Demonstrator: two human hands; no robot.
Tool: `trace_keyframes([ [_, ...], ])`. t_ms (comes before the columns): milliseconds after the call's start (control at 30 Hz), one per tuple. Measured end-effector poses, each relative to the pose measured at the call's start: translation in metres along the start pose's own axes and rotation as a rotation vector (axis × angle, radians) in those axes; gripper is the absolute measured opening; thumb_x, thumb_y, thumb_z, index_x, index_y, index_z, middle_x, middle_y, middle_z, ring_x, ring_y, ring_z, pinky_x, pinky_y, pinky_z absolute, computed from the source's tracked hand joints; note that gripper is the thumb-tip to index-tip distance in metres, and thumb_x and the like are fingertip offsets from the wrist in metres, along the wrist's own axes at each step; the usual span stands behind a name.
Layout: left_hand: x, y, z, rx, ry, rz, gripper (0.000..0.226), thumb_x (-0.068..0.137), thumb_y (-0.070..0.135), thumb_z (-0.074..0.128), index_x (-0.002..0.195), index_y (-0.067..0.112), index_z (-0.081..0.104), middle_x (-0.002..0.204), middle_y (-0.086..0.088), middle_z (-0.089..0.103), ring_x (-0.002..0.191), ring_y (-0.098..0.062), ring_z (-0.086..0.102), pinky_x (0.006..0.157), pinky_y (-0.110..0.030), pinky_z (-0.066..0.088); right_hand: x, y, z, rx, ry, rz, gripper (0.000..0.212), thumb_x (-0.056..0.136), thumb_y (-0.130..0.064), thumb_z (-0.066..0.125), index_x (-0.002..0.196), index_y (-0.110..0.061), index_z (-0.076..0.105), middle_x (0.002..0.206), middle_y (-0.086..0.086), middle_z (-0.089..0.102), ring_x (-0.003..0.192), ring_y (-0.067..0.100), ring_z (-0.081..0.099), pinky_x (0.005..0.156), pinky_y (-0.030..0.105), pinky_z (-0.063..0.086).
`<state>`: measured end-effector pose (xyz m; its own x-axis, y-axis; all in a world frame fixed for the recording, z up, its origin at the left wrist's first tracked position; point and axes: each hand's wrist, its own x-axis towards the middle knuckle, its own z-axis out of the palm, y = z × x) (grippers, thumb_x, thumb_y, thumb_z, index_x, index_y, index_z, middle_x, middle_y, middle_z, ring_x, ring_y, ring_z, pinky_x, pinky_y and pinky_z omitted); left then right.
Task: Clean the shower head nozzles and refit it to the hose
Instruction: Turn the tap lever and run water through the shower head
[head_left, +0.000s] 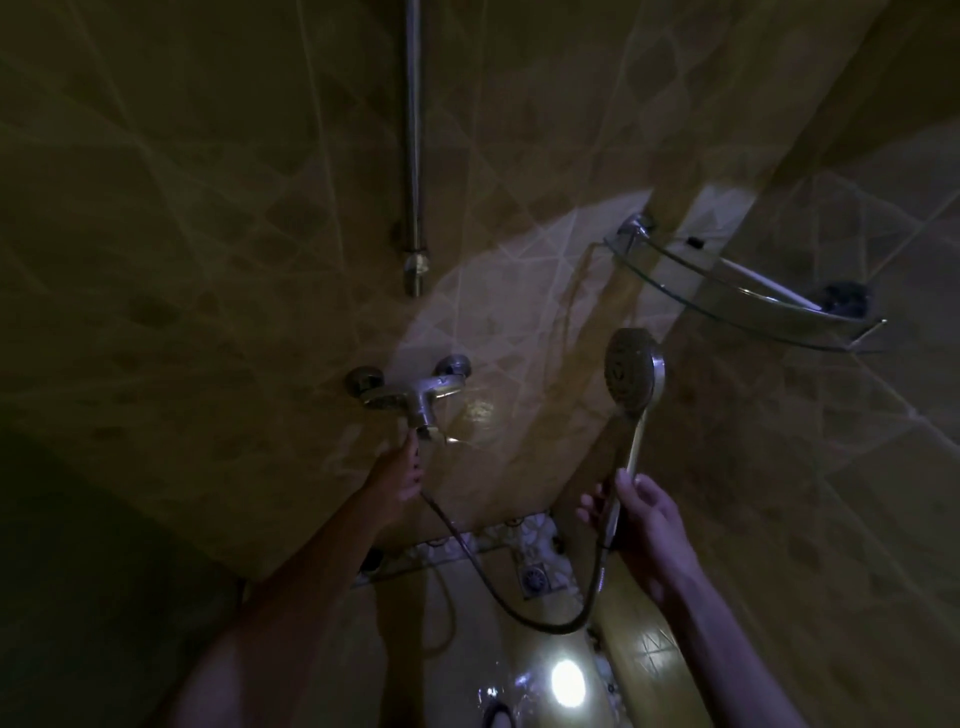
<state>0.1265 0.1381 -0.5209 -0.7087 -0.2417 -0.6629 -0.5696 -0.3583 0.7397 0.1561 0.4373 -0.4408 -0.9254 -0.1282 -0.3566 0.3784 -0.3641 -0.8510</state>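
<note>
Our right hand (647, 525) is low and close to us, with its fingers curled around the handle of the shower head (631, 376). We hold it up straight, so its long shape runs from our hand up to the round top. The round face with the little nozzles is turned to the left, toward the tap. The top of it sits just under the near edge of the glass corner shelf (727, 296), with a small gap between them.

Our left hand (397, 470) reaches up to the bottom of the wall tap (410, 389). Its fingers touch the spot where the hose (540, 621) joins the tap, but it is too dark to tell if they pinch it or just press it. The hose hangs from there in a big loop, down and across, then up to the handle in our right hand.

Between our two hands the tiled wall (208, 260) is bare and leaves open room. A metal rail (414, 130) runs up the wall above the tap. Down by the floor we see a square drain (535, 577) and a bright spot of light (566, 680) on wet tiles.
</note>
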Motion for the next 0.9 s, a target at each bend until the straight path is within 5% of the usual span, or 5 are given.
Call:
trace_keyframes([
  [200,0.01,-0.005,0.015,-0.078,-0.122,0.003,0.07,0.091,0.061,0.028,0.141,0.012,0.035,0.148,-0.011,0.039,0.135,-0.026,0.037,0.112,-0.044,0.027,-0.012,0.001,-0.025,-0.066,0.079,0.054,0.015,0.089,-0.014,0.064,0.086,-0.01,0.05,0.069,0.009,0.059,0.066,0.029,0.065,0.063,0.036,0.058],
  [467,0.02,-0.017,0.023,-0.22,-0.183,0.034,0.074,0.088,0.068,0.024,0.139,0.017,0.04,0.144,-0.003,0.043,0.134,-0.018,0.036,0.101,-0.041,0.031,0.0,0.018,-0.042,-0.091,0.143,0.051,0.022,0.09,0.002,0.051,0.081,-0.015,0.039,0.052,0.004,0.034,0.037,0.016,0.034,0.043,0.028,0.028],
  [633,0.019,-0.017,0.019,-0.225,-0.181,0.056,0.064,0.091,0.064,0.025,0.134,0.02,0.043,0.143,-0.001,0.042,0.134,-0.017,0.034,0.108,-0.043,0.023,0.002,0.025,-0.044,-0.086,0.07,0.116,0.03,0.091,-0.024,0.064,0.113,-0.009,0.05,0.058,0.001,0.034,0.042,0.013,0.032,0.04,0.025,0.029],
  [767,0.023,-0.014,0.019,-0.272,-0.226,0.059,0.058,0.09,0.066,0.025,0.118,0.024,0.053,0.128,0.003,0.05,0.126,-0.015,0.039,0.114,-0.047,0.021,0.006,0.024,-0.042,0.054,0.053,0.202,0.059,0.092,-0.065,0.04,0.119,-0.014,0.054,0.062,0.002,0.037,0.045,0.014,0.033,0.047,0.027,0.029],
  [900,0.029,-0.014,0.018,-0.302,-0.225,0.077,0.06,0.089,0.065,0.03,0.114,0.016,0.056,0.127,-0.003,0.056,0.128,-0.017,0.043,0.111,-0.045,0.029,0.005,0.024,-0.039,0.075,0.088,0.184,0.045,0.096,-0.056,0.039,0.101,-0.013,0.052,0.069,0.002,0.049,0.056,0.016,0.044,0.058,0.032,0.037],
])
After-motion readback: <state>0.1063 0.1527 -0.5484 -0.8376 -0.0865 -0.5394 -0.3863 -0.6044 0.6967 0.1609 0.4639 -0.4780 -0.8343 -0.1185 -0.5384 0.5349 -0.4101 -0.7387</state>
